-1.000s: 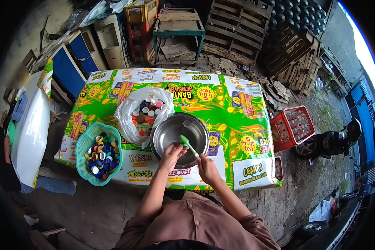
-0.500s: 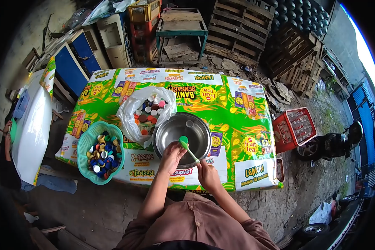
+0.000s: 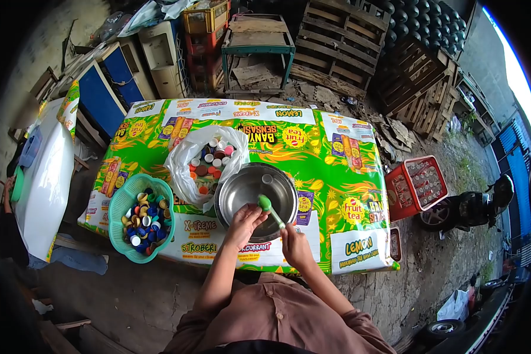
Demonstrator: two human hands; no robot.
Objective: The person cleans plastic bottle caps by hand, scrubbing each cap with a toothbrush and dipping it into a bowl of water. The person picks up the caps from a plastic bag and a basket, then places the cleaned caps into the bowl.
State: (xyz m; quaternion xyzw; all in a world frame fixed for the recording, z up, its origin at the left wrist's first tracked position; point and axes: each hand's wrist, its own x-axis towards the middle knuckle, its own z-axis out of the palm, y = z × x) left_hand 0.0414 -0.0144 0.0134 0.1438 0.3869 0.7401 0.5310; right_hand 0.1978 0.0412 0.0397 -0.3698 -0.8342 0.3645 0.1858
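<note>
My left hand [image 3: 243, 223] is closed around a small object, probably a bottle cap, over the near rim of a steel bowl [image 3: 242, 189]. My right hand [image 3: 295, 243] grips a green brush [image 3: 270, 209] whose head rests against what the left hand holds. A single pale cap [image 3: 267, 178] lies inside the bowl. Beside the bowl, a white plastic bag [image 3: 186, 159] holds several caps. A teal basket [image 3: 119, 206] full of coloured caps stands at the table's left front.
The table wears a green and yellow printed cover [image 3: 336, 183]. A red bottle crate [image 3: 416, 186] stands on the ground to the right, near a motorbike [image 3: 478, 203]. Wooden pallets [image 3: 348, 41] and a green-framed stand [image 3: 256, 41] are behind the table. A white board [image 3: 44, 183] lies at left.
The brush head has shifted slightly against the object in my left hand. Both hands stay over the bowl's near rim; the view has drifted a little.
</note>
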